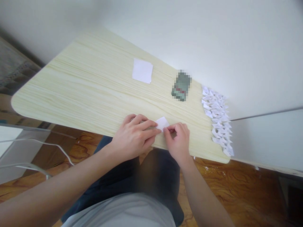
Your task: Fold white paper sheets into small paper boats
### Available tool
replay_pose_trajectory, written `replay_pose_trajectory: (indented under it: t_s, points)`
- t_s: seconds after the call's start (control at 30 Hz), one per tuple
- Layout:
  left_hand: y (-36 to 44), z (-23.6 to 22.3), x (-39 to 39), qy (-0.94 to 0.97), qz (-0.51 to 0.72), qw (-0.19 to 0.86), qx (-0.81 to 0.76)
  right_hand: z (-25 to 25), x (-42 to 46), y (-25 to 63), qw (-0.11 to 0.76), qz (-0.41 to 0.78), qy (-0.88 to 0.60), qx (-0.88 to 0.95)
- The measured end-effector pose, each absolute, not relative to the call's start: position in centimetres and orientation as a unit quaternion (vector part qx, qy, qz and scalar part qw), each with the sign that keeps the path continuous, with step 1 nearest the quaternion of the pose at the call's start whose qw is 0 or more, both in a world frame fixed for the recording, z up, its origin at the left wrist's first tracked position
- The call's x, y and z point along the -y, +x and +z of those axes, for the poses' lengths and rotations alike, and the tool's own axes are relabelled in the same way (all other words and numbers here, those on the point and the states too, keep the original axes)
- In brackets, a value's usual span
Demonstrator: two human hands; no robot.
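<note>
A small piece of white paper [162, 123] lies near the front edge of the table, between my two hands. My left hand [136, 137] is palm down, with its fingertips closed on the left side of the paper; its thumb is partly hidden. At the lower right corner, my right hand [178, 138] pinches the paper between thumb and index finger, its other fingers curled in. Part of the paper is covered by my fingers, so its folds cannot be made out fully.
A stack of white square paper sheets [142, 71] lies farther back on the light wooden table [78, 78]. Right of it is a blurred green object [181, 85]. Rows of several folded white paper pieces [216, 116] line the right end, beside the white wall [213, 47].
</note>
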State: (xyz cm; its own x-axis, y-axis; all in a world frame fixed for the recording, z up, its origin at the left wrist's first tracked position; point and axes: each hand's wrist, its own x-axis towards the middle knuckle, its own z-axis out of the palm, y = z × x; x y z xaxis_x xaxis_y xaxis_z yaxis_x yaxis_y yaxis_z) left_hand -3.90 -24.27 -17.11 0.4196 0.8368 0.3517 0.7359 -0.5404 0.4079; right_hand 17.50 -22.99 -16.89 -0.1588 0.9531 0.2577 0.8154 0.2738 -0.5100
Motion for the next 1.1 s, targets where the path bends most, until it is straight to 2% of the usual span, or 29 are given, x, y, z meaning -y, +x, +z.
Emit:
replay_pose_trajectory:
  t_s: [0.2, 0.43, 1.1]
  points:
    - [-3.8, -17.1, 24.4, 0.843, 0.28, 0.069, -0.454, -17.5, 23.1, 17.5, 0.323, 0.107, -0.597, 0.727]
    - [-2.6, -17.1, 26.9, 0.832, 0.292, 0.061, -0.468, -18.0, 23.7, 17.5, 0.318, 0.03, -0.603, 0.731]
    - [-1.7, -18.6, 28.8, 0.816, 0.331, 0.029, -0.473, -18.3, 25.2, 17.3, 0.334, 0.04, -0.604, 0.723]
